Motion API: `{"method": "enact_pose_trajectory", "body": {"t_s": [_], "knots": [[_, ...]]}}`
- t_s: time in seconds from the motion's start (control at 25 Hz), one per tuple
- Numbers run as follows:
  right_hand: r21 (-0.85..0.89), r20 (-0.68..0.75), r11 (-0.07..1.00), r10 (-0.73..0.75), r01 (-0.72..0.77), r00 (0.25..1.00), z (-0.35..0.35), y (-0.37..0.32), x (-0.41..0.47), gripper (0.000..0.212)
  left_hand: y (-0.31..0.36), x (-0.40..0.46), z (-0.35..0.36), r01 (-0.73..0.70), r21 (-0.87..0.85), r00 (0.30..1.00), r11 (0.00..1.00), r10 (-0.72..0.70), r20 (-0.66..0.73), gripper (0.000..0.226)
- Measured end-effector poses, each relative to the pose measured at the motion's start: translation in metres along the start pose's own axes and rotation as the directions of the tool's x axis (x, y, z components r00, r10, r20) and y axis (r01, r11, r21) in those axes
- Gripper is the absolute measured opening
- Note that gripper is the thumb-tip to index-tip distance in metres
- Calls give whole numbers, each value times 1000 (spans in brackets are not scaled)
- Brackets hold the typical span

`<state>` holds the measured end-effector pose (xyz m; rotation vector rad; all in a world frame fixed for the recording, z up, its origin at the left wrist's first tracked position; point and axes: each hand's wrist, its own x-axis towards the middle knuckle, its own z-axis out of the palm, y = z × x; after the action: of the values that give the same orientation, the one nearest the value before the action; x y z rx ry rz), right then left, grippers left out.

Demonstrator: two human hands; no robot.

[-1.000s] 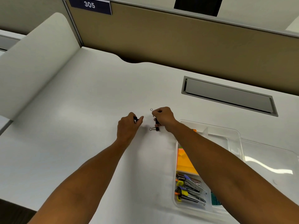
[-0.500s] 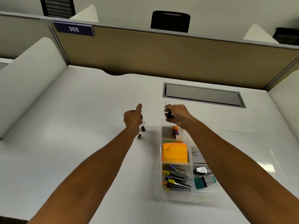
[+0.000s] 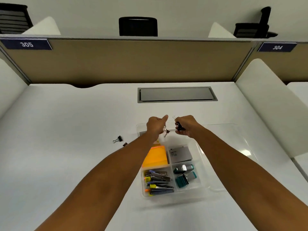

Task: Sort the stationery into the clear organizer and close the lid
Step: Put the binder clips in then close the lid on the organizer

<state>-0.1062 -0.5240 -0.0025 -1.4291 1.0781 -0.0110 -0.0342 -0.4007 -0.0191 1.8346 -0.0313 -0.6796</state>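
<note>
Stationery fills the clear organizer that sits open on the white desk, with its lid lying flat to the right. Both hands are up over its far end. Left hand pinches little binder clips that hang down. Right hand is closed around black binder clips. Two more clips lie on the desk to the left. Inside are orange sticky notes, staplers, a gray box and green stamps.

A white tabletop meets a tan partition; beyond it, black chairs against a pale wall.
</note>
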Motion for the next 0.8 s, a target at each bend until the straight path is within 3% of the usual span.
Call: {"method": "enact_pose_trajectory", "body": {"t_s": [0.28, 0.48, 0.56, 0.68, 0.8], "knots": [[-111, 22, 993, 43, -40, 999, -17, 8, 18, 10, 7, -1, 37, -2, 108, 999, 994, -2, 41, 18], [-390, 43, 921, 8, 9, 999, -14, 4, 22, 13, 14, 0, 44, -19, 299, 999, 954, 5, 46, 30], [-462, 38, 885, -55, 66, 998, -13, 2, 20, 21, 14, 1, 42, -29, 286, 998, 958, 11, 65, 17], [-597, 17, 777, -234, 198, 972, -11, -4, 14, 28, 13, 2, 33, -53, 212, 998, 976, 45, 43, 24], [-600, 44, 723, -397, 342, 917, -1, -11, 7, 32, 11, 4, 10, -116, 146, 992, 982, 121, -20, 24]]}}
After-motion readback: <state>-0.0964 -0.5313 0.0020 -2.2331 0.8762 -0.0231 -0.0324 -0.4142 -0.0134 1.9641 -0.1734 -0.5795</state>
